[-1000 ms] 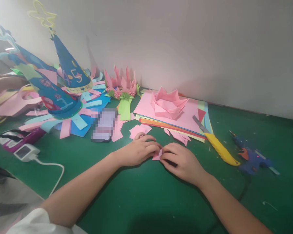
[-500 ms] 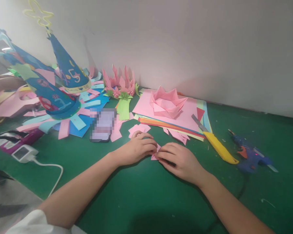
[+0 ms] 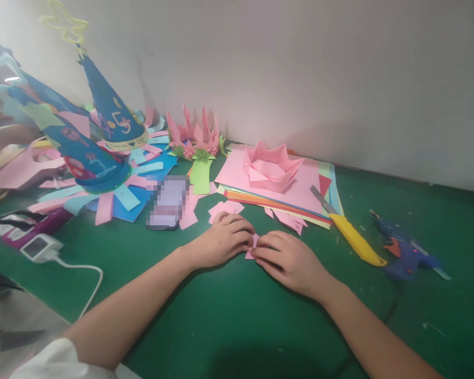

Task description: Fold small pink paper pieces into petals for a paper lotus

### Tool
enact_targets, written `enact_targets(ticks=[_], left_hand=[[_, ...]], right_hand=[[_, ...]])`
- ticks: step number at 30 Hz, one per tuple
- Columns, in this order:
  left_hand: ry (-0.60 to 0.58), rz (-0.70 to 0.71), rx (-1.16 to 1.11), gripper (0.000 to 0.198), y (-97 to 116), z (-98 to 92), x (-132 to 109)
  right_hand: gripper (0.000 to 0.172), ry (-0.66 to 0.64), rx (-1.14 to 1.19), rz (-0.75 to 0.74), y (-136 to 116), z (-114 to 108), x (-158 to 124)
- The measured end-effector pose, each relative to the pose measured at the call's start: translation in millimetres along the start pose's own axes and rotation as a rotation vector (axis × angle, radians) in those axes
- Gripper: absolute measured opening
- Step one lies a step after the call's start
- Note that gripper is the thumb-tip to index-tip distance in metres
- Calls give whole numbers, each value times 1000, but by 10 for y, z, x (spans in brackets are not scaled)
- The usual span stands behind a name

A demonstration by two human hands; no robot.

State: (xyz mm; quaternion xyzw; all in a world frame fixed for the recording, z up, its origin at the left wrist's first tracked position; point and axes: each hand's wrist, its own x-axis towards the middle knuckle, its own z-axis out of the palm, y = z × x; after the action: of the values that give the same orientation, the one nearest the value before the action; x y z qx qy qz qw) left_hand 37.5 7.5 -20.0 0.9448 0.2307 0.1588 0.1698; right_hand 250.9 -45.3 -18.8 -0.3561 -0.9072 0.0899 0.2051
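Observation:
My left hand and my right hand meet over a small piece of pink paper lying on the green table. Fingertips of both hands press and pinch it from either side, so most of the paper is hidden. Its lower edge shows a folded corner between the fingers. Just beyond my left hand lie cut pink paper pieces, and more pink scraps lie behind my right hand. Farther back, a folded pink paper lotus rests on a stack of coloured paper sheets.
On the right are a yellow utility knife, blade out, and a blue glue gun. A phone, a pink paper crown and blue cone hats stand left. Another person's hand is at far left, near a white-corded plug.
My fingers have shifted very slightly on the pink paper, both hands staying in place. At far left, the other person's hand has moved a little.

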Motion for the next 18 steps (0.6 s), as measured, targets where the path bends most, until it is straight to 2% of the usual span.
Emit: enact_targets(ticks=[18], left_hand=[[16,-63,2,12,66,-30,-16]], right_hand=[[23,-41,-32,19,4,-4,-9]])
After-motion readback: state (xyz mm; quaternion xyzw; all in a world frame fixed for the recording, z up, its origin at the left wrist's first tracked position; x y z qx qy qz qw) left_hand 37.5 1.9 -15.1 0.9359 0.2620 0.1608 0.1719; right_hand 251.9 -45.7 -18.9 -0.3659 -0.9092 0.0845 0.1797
